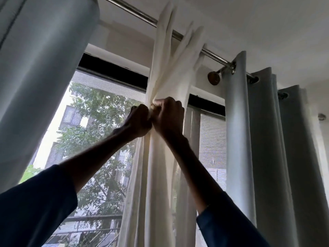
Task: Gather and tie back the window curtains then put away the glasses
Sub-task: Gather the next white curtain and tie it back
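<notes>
Dark blue sleeves (35,202) up, two fists on the cream curtain (160,166)

Both forearms rise from the bottom corners and meet mid-view. The left hand (138,122) has its fingers curled tight round the gathered cloth. The right hand (169,116), touching it, grips the same bunch. Something small and pale sits between the fists, but I cannot tell what it is. The cream curtain hangs from the steel rod (140,14), pulled into a narrow column before the window. A grey curtain (35,77) looms close at upper left. Another grey curtain (236,131) hangs on eyelets at the right, beside the rod bracket (213,78). Behind the cloth are a mesh screen (211,139), the black window frame (114,68) and a tree (96,122)
</notes>
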`<state>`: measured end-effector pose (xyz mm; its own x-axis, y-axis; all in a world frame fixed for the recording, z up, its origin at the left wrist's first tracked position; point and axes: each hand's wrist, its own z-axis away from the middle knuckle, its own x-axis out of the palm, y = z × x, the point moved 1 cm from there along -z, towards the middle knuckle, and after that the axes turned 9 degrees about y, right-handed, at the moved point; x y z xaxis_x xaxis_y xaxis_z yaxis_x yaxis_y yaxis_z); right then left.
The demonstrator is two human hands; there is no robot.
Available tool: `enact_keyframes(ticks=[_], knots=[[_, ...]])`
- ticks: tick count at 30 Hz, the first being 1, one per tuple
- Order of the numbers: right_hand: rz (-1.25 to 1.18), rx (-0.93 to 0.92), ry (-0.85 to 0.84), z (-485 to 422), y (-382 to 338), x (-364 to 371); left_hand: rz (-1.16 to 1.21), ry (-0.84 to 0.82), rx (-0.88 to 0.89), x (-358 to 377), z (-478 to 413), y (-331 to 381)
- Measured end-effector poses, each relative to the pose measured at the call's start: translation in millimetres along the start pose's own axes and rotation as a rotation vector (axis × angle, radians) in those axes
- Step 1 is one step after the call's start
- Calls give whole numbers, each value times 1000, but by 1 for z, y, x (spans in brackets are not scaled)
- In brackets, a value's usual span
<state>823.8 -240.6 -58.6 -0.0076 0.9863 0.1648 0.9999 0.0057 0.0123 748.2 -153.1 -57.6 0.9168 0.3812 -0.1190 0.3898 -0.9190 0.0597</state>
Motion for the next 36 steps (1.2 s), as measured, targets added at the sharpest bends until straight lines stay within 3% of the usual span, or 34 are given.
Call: enact_keyframes(ticks=[3,10,16,24,27,31,34,36], knots=[[-98,-8,8,-2,-10,-4,-24,14,-13,-8,0,-10],[-390,264,-43,39,-1,-7,46,20,-20,-19,13,-27],[-413,373,-109,73,7,-19,106,-48,-32,-23,32,-20],[-2,-95,-171,110,0,-26,288,-143,-196,-23,51,20],[-138,-153,-231,114,4,-37,211,-132,-203,-18,49,21],[-418,100,-214,99,34,-47,96,-161,-178,-13,49,14],[-242,188,71,81,74,-48,68,-146,-155,-15,49,16],[-121,403,-24,71,105,-40,59,-146,-142,-17,48,18]])
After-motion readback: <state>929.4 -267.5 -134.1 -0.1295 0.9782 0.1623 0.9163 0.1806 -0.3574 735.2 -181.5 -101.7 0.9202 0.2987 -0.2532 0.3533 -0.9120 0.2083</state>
